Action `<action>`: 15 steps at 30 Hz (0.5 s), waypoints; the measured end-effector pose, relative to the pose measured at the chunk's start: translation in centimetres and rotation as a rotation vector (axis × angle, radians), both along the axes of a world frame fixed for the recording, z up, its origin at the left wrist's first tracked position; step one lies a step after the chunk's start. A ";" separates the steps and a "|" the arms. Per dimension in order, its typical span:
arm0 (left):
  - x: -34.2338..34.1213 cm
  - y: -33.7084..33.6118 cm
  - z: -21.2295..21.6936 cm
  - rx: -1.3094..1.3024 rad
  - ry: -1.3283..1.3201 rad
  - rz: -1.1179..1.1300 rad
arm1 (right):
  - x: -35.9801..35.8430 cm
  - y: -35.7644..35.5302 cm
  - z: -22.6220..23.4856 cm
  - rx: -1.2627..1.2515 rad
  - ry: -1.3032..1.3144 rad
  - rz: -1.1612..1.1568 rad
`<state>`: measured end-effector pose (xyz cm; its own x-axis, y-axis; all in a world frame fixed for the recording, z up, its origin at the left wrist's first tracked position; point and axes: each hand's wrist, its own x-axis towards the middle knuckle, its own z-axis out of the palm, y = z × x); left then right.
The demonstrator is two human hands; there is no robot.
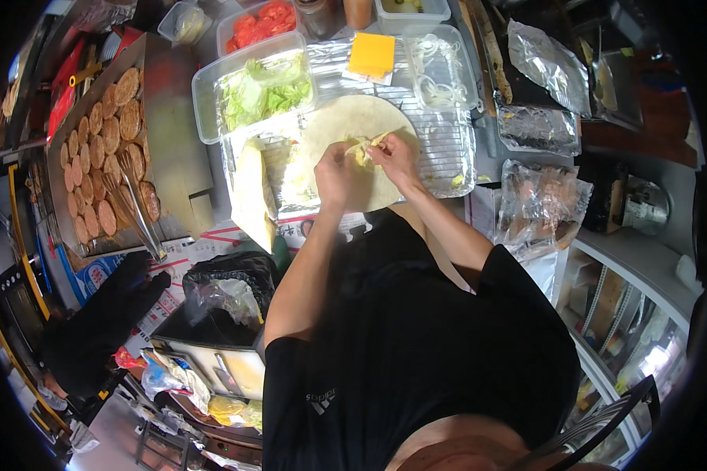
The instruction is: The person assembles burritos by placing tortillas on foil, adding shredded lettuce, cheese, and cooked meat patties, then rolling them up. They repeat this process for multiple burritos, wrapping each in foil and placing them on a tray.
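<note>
A round flatbread [326, 118] lies on the foil-covered work surface in front of me. Over its middle, my left hand [335, 177] and my right hand [397, 162] are close together, fingers pinched on pale yellow-green shreds [361, 151], which look like lettuce. Part of the flatbread is hidden beneath my hands and wrists. Left of it lies a folded flatbread [251, 192]. Beyond are a clear tub of shredded lettuce [263, 90], a stack of orange-yellow cheese slices [371, 53] and a tub of sliced white onion [440, 71].
Several browned patties [110, 129] cover a griddle at the left, with metal tongs [137, 208] across them. Tomato slices [261, 27] fill a tub at the back. Crumpled foil [548, 67] lies at the right, above a plastic bag [542, 204]. A black-lined bin [228, 294] stands near my left elbow.
</note>
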<state>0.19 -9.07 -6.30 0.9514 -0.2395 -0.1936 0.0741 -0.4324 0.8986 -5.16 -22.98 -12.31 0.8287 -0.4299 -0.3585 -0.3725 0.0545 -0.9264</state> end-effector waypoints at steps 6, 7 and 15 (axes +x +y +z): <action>0.5 -1.0 -0.5 -0.005 -0.013 0.032 | -0.1 -0.4 1.0 -0.134 -0.075 -0.064; 0.5 -0.9 -1.0 0.023 -0.010 0.041 | -0.1 -0.6 2.0 -0.136 -0.059 -0.062; 0.3 0.0 -1.1 0.122 0.059 0.082 | -0.4 -1.7 2.1 -0.421 0.105 0.059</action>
